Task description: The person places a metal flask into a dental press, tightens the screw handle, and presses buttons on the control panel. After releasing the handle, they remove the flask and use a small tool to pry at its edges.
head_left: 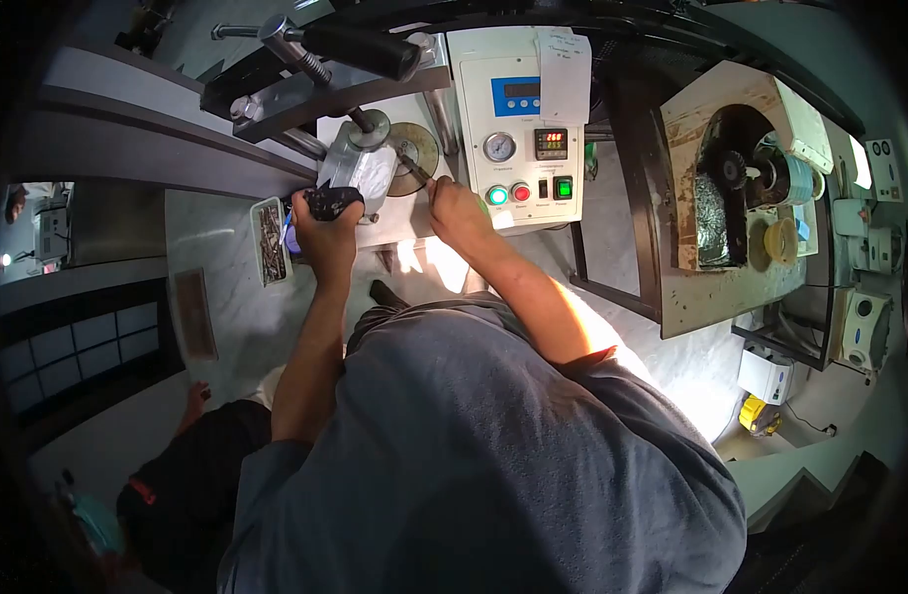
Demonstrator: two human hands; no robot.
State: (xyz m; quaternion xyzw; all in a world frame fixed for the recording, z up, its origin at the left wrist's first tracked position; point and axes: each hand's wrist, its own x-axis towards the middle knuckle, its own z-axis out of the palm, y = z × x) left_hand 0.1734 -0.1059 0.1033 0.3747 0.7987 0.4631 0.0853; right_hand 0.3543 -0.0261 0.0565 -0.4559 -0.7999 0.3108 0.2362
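At the press, my left hand is closed around a black, cloth-like pad at the near edge of a metal block with a shiny silvery face. My right hand grips a slim tool, its thin metal shaft angled up and left toward the block. Behind the tool lies a round, worn metal plate on the press bed. A threaded screw with a round metal foot comes down close over the block. The right palm hides the tool's rear end.
Right of the press stands a control panel with a gauge, displays and lit buttons. A tray of metal pieces sits left of my left hand. A black-handled bar juts above. Farther right is a motor-driven machine. Another person is at lower left.
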